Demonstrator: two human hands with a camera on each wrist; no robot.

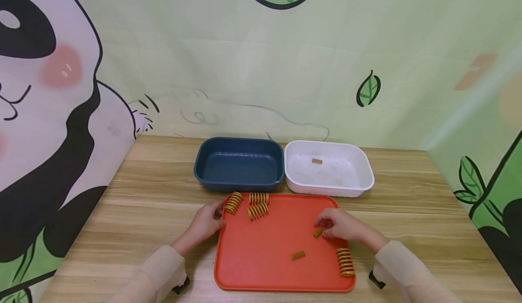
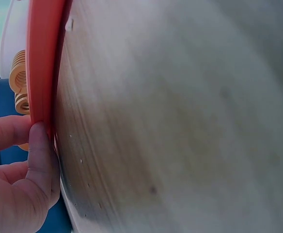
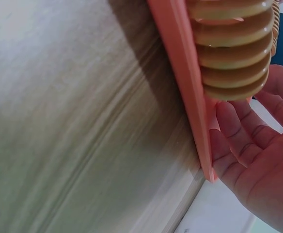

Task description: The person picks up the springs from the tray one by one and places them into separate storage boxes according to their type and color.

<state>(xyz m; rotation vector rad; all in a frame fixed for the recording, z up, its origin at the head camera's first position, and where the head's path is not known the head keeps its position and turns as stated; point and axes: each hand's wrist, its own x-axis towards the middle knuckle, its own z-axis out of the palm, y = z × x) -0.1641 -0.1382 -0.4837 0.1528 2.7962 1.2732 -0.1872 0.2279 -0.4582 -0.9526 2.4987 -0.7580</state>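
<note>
A red tray (image 1: 265, 266) lies on the wooden table with gold springs on it. My left hand (image 1: 206, 220) pinches the tray's left rim near its far corner; in the left wrist view the fingers (image 2: 39, 150) are against that rim. Three large springs (image 1: 258, 211) lie close by in that corner. Over the tray's right side, my right hand (image 1: 336, 224) pinches a small spring (image 1: 318, 233) between thumb and finger; the large spring (image 3: 233, 53) hides it in the right wrist view. Another small spring (image 1: 298, 255) lies lower on the tray.
Behind the tray stand a dark blue bin (image 1: 240, 187) and, to its right, a white bin (image 1: 328, 190) with one small spring (image 1: 316, 161) inside. A printed cloth (image 1: 228, 67) with a panda and leaves hangs behind the wooden table (image 1: 163, 176).
</note>
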